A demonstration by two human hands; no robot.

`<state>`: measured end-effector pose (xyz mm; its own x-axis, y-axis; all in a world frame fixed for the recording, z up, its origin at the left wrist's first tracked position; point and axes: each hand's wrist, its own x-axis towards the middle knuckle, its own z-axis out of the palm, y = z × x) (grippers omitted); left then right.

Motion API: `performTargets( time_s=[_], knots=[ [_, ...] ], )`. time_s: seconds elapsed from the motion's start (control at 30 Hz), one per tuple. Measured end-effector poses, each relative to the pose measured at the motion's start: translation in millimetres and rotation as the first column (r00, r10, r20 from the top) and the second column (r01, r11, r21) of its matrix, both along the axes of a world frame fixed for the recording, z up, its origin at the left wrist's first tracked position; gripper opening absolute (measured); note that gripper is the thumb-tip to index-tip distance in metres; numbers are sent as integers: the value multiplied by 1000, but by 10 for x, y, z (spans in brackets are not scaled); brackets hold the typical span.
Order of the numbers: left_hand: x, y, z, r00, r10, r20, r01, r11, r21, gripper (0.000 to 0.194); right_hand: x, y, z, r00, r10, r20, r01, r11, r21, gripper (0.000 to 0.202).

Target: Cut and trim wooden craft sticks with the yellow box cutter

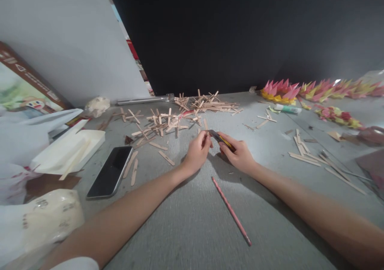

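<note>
My left hand (197,152) is closed in a pinch round a thin wooden craft stick (205,124), whose upper end shows above the fingers. In my right hand (238,153) is a black and yellow utility knife (225,141), gripped with its tip pointing left. The knife's tip meets or nearly meets the stick at my left fingertips; the exact contact is too small to tell. A pink pencil (231,210) lies on the grey table below both hands. Beyond them spreads a heap of crossed craft sticks (171,120).
To the left are a phone (110,172), a white paper tray (95,142) and plastic bags (57,214). Pink and yellow folded-paper pieces (280,92), a glue tube (288,109) and loose sticks (304,159) lie on the right. A dark panel (240,34) stands behind the table.
</note>
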<state>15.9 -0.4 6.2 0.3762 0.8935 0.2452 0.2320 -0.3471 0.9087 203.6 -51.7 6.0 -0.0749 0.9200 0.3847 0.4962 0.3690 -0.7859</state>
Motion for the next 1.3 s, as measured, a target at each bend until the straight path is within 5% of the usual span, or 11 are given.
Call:
performTargets(
  time_s=[0.6, 1.3],
  knots=[
    [4, 19, 8, 987, 79, -140, -61, 990, 131, 23, -14, 7, 6, 998, 30, -62, -37, 993, -111, 50],
    [-2, 40, -5, 994, 48, -94, -44, 998, 47, 35, -24, 47, 23, 996, 60, -69, -71, 985, -159, 51]
  ],
)
